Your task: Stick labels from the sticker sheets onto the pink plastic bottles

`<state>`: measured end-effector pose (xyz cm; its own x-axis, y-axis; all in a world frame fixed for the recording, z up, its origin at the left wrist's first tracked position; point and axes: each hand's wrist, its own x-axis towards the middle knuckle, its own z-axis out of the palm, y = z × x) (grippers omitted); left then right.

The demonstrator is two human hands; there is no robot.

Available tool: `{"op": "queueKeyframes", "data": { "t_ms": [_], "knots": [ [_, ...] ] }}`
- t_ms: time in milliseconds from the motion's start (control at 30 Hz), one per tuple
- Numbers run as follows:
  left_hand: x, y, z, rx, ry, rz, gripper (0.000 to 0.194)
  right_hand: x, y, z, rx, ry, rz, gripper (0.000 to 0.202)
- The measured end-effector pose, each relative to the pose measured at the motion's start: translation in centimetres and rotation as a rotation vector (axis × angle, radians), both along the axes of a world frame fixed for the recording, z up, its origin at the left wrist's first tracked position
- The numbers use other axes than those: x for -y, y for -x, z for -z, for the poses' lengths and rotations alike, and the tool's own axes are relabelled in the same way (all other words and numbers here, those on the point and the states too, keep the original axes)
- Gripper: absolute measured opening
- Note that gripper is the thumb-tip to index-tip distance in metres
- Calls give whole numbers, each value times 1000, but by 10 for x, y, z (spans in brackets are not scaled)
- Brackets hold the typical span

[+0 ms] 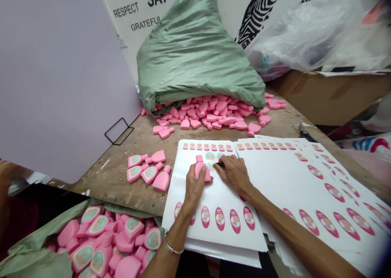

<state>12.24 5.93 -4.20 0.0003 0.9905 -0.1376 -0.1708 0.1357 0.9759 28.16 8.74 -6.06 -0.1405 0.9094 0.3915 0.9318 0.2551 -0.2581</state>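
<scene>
Bottle [199,166] is filling the left hand [194,186], the right hand [236,173] pinching one dark object [220,164]; five bottles [161,181] are lying centre-left on the table [106,184], lettered wall [131,38] top.

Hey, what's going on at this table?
A person's left hand holds a pink bottle over a sheet of printed stickers, while their right hand grips a small dark object at the sheet. On the table to the left lies a small group of bottles, some labelled. An open sack below holds more bottles, many labelled. Behind, a heap of bottles lies at the edge of a large green sack.
</scene>
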Motion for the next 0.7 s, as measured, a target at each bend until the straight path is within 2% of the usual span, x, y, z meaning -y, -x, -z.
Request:
{"op": "queueKeyframes", "data": {
  "t_ms": [133,200,300,367,500,600,700],
  "knots": [
    [1,1,-1,52,6,-32,49,0,0,-2,-144,-46,-51,21],
    [1,3,0,117,32,-49,50,2,1,-7,-314,-53,-33,23],
    [2,5,2,249,101,-69,55,9,2,-23,-643,49,25,26],
    [3,6,0,325,123,-46,59,16,6,-37,-756,158,-6,28],
    [10,6,-15,399,117,38,58,28,14,-55,-726,255,-149,27],
    [15,8,-26,411,133,58,56,32,19,-57,-686,230,-166,25],
    [18,10,-32,417,124,81,56,34,22,-56,-656,204,-164,23]
  ]
}}
